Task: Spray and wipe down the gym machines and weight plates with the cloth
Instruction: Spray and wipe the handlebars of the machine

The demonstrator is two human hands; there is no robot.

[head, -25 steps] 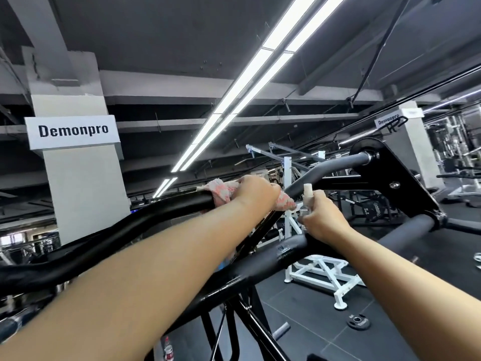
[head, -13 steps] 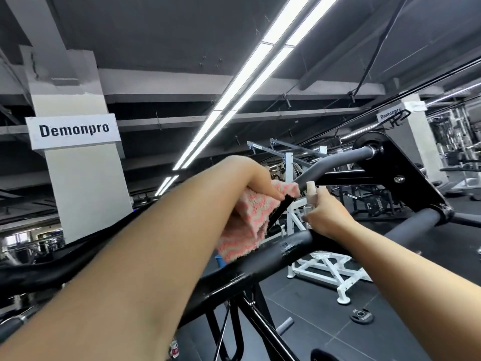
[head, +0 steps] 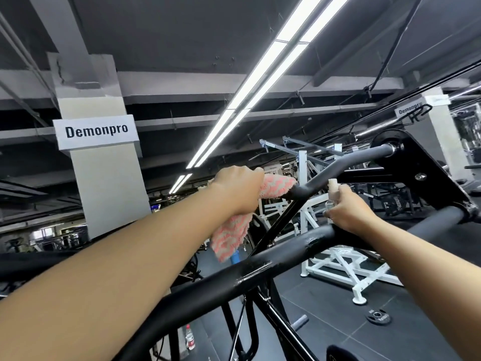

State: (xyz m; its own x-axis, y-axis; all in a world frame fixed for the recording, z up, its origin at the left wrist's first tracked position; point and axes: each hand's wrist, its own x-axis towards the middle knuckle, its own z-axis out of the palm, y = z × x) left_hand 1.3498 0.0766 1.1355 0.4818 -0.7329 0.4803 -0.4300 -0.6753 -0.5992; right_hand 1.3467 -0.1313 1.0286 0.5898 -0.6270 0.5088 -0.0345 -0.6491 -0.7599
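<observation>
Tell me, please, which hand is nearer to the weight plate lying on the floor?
The right. The right hand, holding a small spray bottle, is above the weight plate and slightly left of it. The left hand, gripping the pink cloth, is farther left.

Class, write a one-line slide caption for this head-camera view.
Left hand wipes a gym machine bar with a pink cloth; right hand holds a spray bottle.

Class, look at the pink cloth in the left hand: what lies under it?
The pink cloth is wrapped over the machine's grey handle bar. The left hand grips it there, so the wrapped bar section is hidden; a loose end hangs below.
</observation>
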